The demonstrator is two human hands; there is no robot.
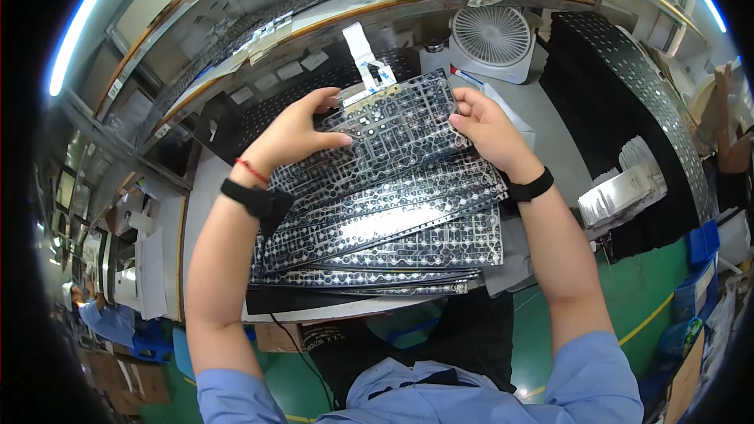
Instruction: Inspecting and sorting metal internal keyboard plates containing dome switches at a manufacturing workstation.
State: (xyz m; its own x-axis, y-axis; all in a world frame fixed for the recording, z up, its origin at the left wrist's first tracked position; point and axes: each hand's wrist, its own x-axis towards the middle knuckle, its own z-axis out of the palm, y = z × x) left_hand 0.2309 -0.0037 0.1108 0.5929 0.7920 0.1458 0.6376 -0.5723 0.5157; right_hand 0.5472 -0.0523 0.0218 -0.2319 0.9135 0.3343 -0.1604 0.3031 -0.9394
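A dark keyboard panel (408,114), covered in a grid of round dots and cut-outs, lies tilted over a fanned pile of similar panels (463,239). My left hand (302,129) grips its left part, thumb on the upper face and fingers curled by the far edge. At its right edge, my right hand (483,126) pinches the panel, thumb on top; some of the fingers are hidden. A white flat ribbon cable (360,45) sticks up from the panel's far edge, beside a small connector piece with blue marks.
A white fan (493,41) stands at the back right, a red-and-blue marker (466,75) near it. Black perforated sheets (620,86) cover the right side, with a stack of white strips (624,192) on them. A shelf edge (314,25) crosses behind. Another person (106,318) is at far left.
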